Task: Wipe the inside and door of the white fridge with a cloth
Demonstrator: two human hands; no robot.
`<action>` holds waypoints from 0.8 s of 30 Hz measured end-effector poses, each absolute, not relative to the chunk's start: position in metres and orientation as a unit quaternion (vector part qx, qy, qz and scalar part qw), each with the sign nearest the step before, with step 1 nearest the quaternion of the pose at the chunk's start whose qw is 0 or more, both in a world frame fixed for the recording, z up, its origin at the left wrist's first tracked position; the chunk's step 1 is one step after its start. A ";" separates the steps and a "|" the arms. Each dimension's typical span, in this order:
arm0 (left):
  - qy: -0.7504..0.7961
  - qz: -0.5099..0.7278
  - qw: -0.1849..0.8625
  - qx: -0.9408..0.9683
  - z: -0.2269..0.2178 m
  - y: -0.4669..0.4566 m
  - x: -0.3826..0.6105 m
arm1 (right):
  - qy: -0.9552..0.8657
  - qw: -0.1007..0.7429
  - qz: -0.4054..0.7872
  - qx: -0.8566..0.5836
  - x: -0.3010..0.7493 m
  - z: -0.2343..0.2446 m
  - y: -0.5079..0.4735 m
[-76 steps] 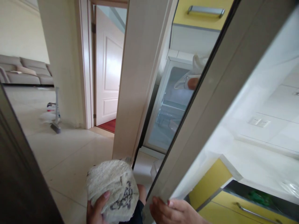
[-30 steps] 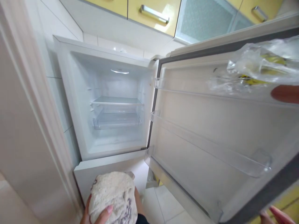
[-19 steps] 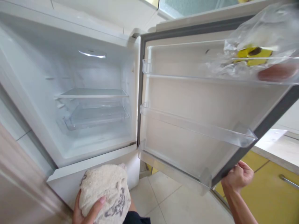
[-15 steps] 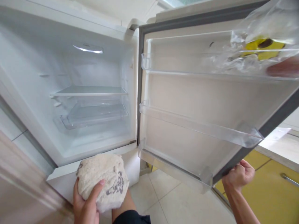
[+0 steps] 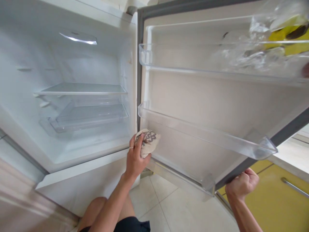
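A crumpled cream cloth with a dark pattern (image 5: 151, 141) is gripped in my left hand (image 5: 137, 159). This hand reaches to the hinge side of the open fridge door (image 5: 207, 103), near the door's lower inner corner. Whether the cloth touches the door surface I cannot tell. My right hand (image 5: 242, 184) is closed at the bottom free-side corner of the door, by its grey seal; its fingertips are hidden. Clear plastic shelves run across the door, including a middle door shelf (image 5: 207, 132).
To the left is the fridge compartment (image 5: 94, 71) with a glass shelf (image 5: 84, 88) and a clear drawer (image 5: 89, 117). A plastic bag with yellow on it (image 5: 288, 40) sits in the top door shelf. Yellow cabinets (image 5: 277, 199) stand at right, above tiled floor (image 5: 178, 212).
My left hand has carried the cloth away from my body, up and right to the door's hinge side. The cloth is more bunched now. My right hand stays at the door's corner.
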State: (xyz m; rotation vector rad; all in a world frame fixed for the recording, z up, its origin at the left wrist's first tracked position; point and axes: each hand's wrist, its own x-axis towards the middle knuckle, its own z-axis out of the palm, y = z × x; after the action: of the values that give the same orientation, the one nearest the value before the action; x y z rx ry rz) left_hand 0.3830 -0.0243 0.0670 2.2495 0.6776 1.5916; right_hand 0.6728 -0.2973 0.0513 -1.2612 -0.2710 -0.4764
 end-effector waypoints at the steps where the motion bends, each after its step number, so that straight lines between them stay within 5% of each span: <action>1: 0.221 0.525 0.165 0.805 0.067 -0.027 0.399 | -0.127 0.773 -0.216 -0.583 0.673 0.052 -0.297; 12: 0.112 0.416 0.381 0.818 0.071 -0.102 0.496 | -0.055 0.698 -0.302 -0.647 0.687 0.038 -0.291; 19: -0.003 0.200 0.411 0.889 0.068 -0.162 0.540 | -0.071 0.684 -0.296 -0.663 0.692 0.034 -0.290; 24: -0.058 0.154 0.416 0.894 0.066 -0.154 0.551 | -0.075 0.685 -0.302 -0.659 0.692 0.034 -0.288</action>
State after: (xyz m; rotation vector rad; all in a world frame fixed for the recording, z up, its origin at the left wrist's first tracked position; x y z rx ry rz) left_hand 0.5505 -0.1541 0.0656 2.2466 -0.1464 0.3877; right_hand 0.6916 -0.2885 0.0344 -1.4771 -0.1688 -0.6768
